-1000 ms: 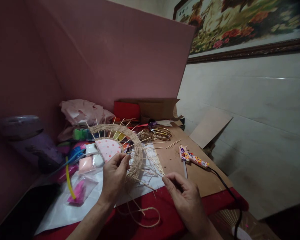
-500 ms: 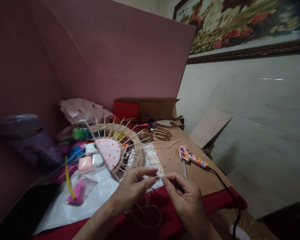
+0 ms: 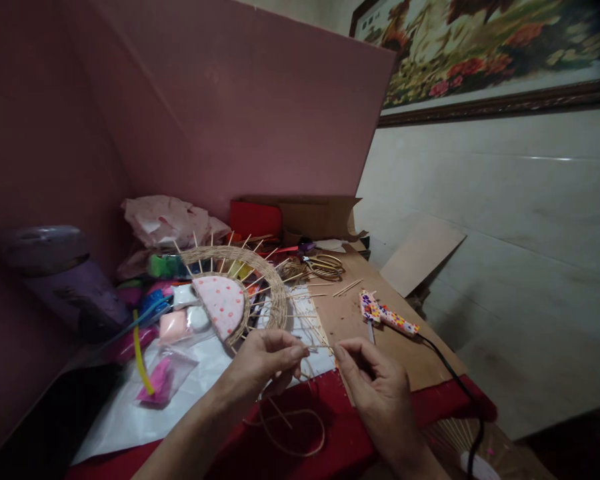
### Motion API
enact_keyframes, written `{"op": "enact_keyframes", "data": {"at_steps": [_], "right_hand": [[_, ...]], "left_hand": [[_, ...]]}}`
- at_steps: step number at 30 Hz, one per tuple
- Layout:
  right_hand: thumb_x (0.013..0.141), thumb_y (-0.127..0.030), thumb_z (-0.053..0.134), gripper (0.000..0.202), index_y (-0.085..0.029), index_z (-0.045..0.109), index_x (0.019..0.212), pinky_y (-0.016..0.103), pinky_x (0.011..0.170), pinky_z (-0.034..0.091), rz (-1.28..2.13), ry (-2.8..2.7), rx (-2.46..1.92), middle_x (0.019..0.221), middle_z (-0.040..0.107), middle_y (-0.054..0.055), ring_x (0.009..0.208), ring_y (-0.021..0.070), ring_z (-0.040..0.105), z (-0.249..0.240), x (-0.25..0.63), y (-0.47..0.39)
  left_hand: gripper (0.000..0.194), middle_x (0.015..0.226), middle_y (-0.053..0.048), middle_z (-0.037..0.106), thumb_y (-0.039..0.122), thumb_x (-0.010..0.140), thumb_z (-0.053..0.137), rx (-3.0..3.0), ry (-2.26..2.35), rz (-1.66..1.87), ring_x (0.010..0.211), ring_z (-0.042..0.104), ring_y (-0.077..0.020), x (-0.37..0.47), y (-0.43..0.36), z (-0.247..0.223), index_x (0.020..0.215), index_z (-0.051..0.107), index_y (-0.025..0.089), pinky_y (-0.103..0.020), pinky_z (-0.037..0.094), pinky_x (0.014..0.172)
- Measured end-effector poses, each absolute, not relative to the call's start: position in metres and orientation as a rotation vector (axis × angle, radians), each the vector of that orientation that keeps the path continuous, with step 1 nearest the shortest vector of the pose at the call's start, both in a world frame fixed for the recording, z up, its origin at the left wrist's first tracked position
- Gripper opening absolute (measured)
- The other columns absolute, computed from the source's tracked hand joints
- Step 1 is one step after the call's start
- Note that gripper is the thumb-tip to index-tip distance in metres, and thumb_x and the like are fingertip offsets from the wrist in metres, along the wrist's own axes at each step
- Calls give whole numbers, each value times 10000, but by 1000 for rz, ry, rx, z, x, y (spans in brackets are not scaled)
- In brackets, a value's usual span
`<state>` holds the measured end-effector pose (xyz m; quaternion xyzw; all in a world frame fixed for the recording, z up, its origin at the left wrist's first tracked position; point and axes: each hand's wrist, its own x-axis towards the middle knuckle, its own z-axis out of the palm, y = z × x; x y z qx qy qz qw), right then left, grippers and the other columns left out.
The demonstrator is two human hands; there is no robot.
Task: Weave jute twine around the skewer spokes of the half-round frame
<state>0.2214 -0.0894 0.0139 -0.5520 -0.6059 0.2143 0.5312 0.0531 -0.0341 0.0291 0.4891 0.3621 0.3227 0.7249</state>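
My left hand pinches a thin length of twine between thumb and fingers. Across a short gap, my right hand pinches the same strand, so a short piece runs straight between them. A loop of the twine hangs below, over the red cloth. Just beyond my left hand lies a half-round woven piece of twine on thin sticks, with a pink dotted half-circle at its centre. My left hand hides part of its lower edge.
A flowered glue gun with a black cord lies on the brown board at right. Behind are scissors and loose sticks. Packets of coloured clay and a purple container stand left. A wall rises at right.
My hands have moved slightly apart, and the strand between them now shows stretched straight. The fingers of my left hand have closed in more. The view has shifted slightly.
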Motion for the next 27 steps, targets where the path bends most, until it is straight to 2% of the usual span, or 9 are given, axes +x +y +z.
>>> {"op": "enact_keyframes", "data": {"at_steps": [5, 8, 14, 15, 17, 19, 20, 24, 27], "right_hand": [[840, -324, 508, 208, -167, 576, 722, 201, 415, 285, 525, -1446, -1338, 556, 422, -30, 466, 86, 344, 14, 222, -90], [838, -324, 513, 207, -165, 572, 718, 199, 400, 268, 478, -1425, -1356, 535, 392, -40, 451, 82, 324, 14, 222, -89], [853, -313, 491, 209, -169, 574, 726, 198, 426, 347, 420, -1438, -1366, 546, 469, -25, 468, 97, 430, 12, 224, -85], [857, -296, 488, 191, -171, 578, 743, 203, 455, 378, 372, -1457, -1370, 568, 497, -16, 494, 107, 465, 12, 225, -85], [849, -246, 499, 124, -175, 596, 818, 253, 611, 456, 159, -1504, -1360, 711, 579, 29, 656, 151, 554, 13, 225, -85], [821, -194, 537, 104, -184, 603, 900, 355, 788, 446, -143, -1534, -1303, 883, 596, 71, 847, 202, 562, 15, 223, -87], [804, -170, 558, 124, -191, 602, 918, 385, 818, 432, -256, -1548, -1260, 919, 589, 78, 887, 214, 551, 16, 222, -88], [791, -103, 572, 122, -195, 585, 870, 328, 693, 457, -263, -1690, -1142, 816, 600, 51, 781, 184, 566, 18, 212, -93], [811, -89, 544, 134, -181, 585, 899, 329, 675, 460, -200, -1755, -1152, 812, 635, 55, 761, 185, 581, 16, 206, -91]], "left_hand": [[256, 490, 30, 555, 361, 652, 704, 1033, 837, 750, 308, 329, -12, 55, -34, 29, 716, 590, 140, -151, 170, 322], [227, 525, 15, 578, 339, 674, 686, 1058, 807, 734, 317, 375, -19, 55, -36, 31, 737, 618, 132, -145, 189, 312], [210, 600, -26, 638, 329, 703, 657, 1092, 811, 732, 339, 462, -45, 55, -40, 35, 720, 609, 125, -143, 235, 294], [213, 601, -29, 644, 331, 701, 658, 1088, 805, 740, 339, 470, -50, 54, -39, 34, 704, 594, 128, -143, 235, 290], [222, 605, -34, 652, 338, 701, 658, 1093, 793, 762, 346, 487, -60, 54, -38, 31, 693, 578, 131, -144, 246, 286], [231, 596, -31, 651, 345, 693, 666, 1110, 794, 794, 344, 488, -64, 55, -37, 27, 692, 578, 131, -147, 263, 285], [235, 590, -29, 650, 347, 688, 671, 1118, 799, 809, 341, 485, -64, 55, -36, 26, 692, 581, 130, -149, 271, 286], [236, 585, -27, 648, 344, 673, 687, 1147, 808, 841, 340, 472, -61, 56, -35, 25, 702, 609, 123, -154, 289, 297], [218, 509, -3, 607, 332, 674, 690, 1186, 790, 853, 339, 456, -58, 57, -36, 25, 681, 632, 122, -157, 297, 315]]}}
